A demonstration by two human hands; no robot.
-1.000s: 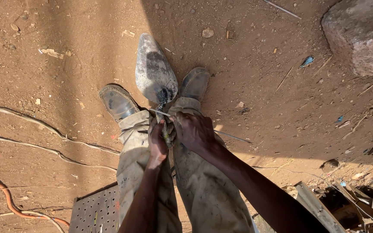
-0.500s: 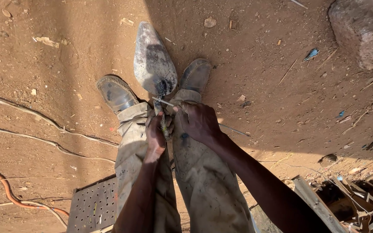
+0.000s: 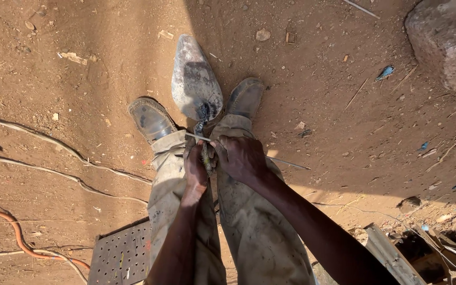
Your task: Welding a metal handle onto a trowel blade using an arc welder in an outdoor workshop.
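- Trowel blade (image 3: 196,79): a worn, pointed grey metal blade lies flat on the dirt between the two shoes, tip pointing away from the person. Its dark shank rises toward the hands.
- Left hand (image 3: 195,168): closed around the shank or handle just behind the blade, apparently to steady it upright between the knees.
- Right hand (image 3: 241,158): fingers pressed together, pinching a thin metal rod (image 3: 286,163) that crosses the shank; the rod's far end sticks out to the right. Holding it crosswise suggests it is being worked against the shank.
- Surroundings: a perforated metal plate (image 3: 122,256) lies under the left leg, an orange cable (image 3: 17,237) runs at lower left, and a large rock (image 3: 444,42) sits at upper right.
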